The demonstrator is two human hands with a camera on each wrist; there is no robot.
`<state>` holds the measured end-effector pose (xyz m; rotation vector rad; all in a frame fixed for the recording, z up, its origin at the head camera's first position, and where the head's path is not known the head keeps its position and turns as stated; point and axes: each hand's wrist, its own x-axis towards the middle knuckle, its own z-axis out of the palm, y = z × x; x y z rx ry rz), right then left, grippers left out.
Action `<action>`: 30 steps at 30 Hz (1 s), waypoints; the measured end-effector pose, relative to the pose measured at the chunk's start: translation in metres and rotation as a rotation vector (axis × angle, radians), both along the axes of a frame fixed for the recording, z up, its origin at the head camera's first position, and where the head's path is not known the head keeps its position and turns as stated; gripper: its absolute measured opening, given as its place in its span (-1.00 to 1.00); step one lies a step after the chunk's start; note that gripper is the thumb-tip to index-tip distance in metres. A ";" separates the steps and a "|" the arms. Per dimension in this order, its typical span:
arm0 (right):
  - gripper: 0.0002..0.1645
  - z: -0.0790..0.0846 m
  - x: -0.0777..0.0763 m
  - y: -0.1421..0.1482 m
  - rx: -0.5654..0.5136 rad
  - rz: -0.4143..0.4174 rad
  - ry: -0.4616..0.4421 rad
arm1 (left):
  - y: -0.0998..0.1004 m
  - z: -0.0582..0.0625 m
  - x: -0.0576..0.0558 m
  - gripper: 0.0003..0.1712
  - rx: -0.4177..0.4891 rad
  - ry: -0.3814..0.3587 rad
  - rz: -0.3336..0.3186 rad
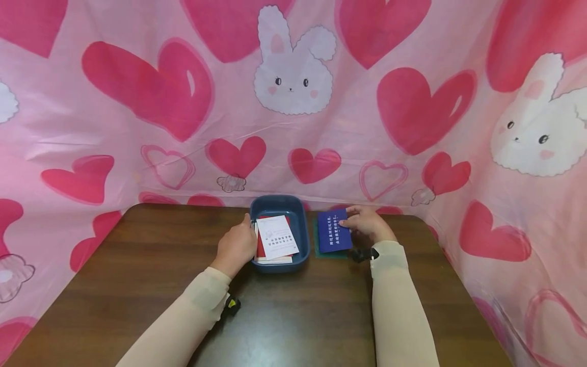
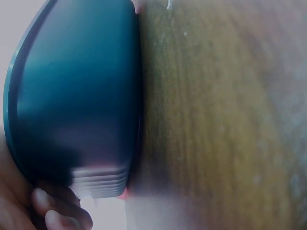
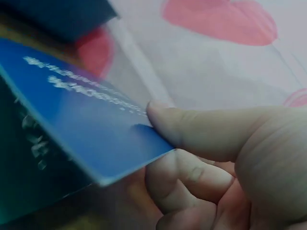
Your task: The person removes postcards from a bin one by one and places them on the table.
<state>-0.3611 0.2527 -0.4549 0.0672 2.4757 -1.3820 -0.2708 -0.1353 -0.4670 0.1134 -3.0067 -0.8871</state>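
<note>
A dark blue plastic bin (image 1: 300, 239) stands on the table, with a white card (image 1: 277, 237) on top of red and pale cards inside it. My left hand (image 1: 236, 247) grips the bin's left rim; its fingers curl beneath the rim in the left wrist view, against the bin's side (image 2: 76, 86). To the right of the bin, my right hand (image 1: 369, 224) pinches a blue card (image 1: 334, 232) with white writing by its edge. Thumb above and fingers below show in the right wrist view. Under the blue card lies a green card (image 1: 317, 250), mostly covered.
The brown wooden table (image 1: 293, 311) extends toward me and to both sides. Behind and beside it hangs a pink cloth (image 1: 321, 127) printed with hearts and rabbits, close to the bin's far end. Both wrists carry small black straps.
</note>
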 end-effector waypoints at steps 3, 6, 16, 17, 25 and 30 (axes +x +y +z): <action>-0.10 -0.008 -0.001 0.001 0.041 0.021 -0.034 | 0.000 0.000 0.000 -0.17 -0.008 0.001 0.000; -0.10 -0.014 -0.004 -0.001 0.098 0.034 -0.022 | 0.000 0.000 0.000 -0.16 -0.008 -0.004 0.003; -0.14 -0.014 -0.001 -0.012 0.293 0.032 0.019 | -0.001 0.000 0.000 -0.19 -0.020 0.008 -0.004; -0.14 -0.014 -0.001 -0.013 0.294 0.026 0.019 | -0.001 0.000 0.000 -0.19 -0.022 0.008 -0.005; -0.11 -0.011 0.003 -0.017 0.330 0.037 0.026 | -0.001 0.000 0.000 -0.16 -0.020 0.002 -0.010; -0.15 -0.008 0.003 -0.015 0.363 0.066 0.012 | 0.000 0.001 0.001 -0.15 -0.020 0.002 -0.012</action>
